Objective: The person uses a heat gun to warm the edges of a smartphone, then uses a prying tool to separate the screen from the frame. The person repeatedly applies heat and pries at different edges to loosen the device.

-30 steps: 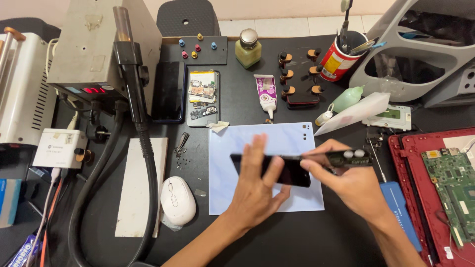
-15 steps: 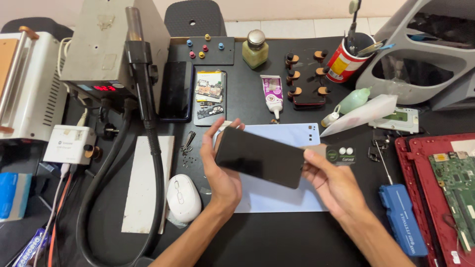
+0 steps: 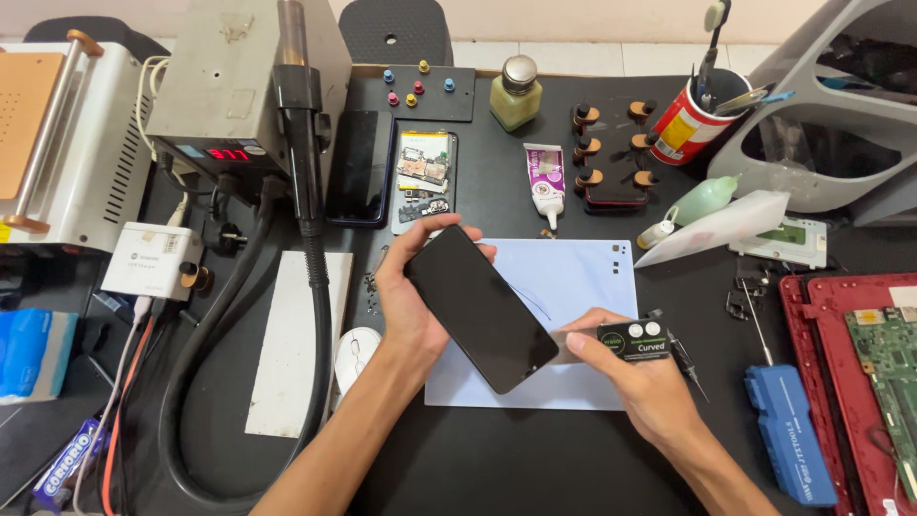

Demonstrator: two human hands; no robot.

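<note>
My left hand [image 3: 409, 304] grips a black phone screen [image 3: 480, 307] from behind, tilted with its lower end toward the right. My right hand [image 3: 638, 380] pinches a thin metal pry blade with a black handle [image 3: 633, 339]; the blade tip touches the phone's lower right edge. Both are held over a pale blue work mat [image 3: 564, 287] on the black table.
A hot-air station [image 3: 239, 81] with its nozzle and hose [image 3: 304, 172] stands at left, with a white mouse [image 3: 355, 354] below. An opened phone [image 3: 425, 180], glue tube [image 3: 544, 182], bottle [image 3: 516, 94], tool cup [image 3: 693, 119], blue screwdriver case [image 3: 788, 430] and red laptop shell [image 3: 864, 382] surround the mat.
The phone has turned from flat and nearly horizontal to a steep diagonal, held higher in my left hand. My right hand brought the pry blade to the phone's lower edge.
</note>
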